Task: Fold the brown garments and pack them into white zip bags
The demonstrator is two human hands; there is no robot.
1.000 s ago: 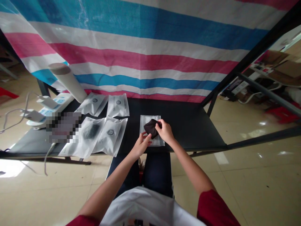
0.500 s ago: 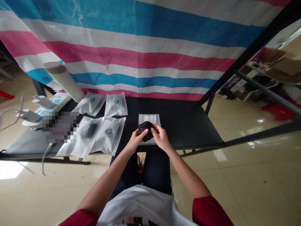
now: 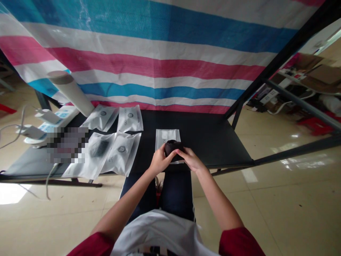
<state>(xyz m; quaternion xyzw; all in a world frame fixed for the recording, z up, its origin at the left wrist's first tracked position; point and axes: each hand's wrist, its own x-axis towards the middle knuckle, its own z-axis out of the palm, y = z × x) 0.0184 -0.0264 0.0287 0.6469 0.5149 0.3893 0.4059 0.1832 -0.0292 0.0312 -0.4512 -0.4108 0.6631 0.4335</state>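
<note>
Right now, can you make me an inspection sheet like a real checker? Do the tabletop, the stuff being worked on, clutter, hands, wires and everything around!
Surface: black tabletop, with most things at its left end.
Work things: a dark, soft-looking item, partly hiding a frosted bag that lies flat.
Clutter: four more frosted bags, a white cylinder with a brownish top, a power strip and a pixelated thing nobody could name.
Hands: left hand and right hand both hold the dark item.
Cables: one grey cable loops at far left; another hangs over the front edge.
Surroundings: striped sheet behind, shiny floor, boxes at right.
</note>
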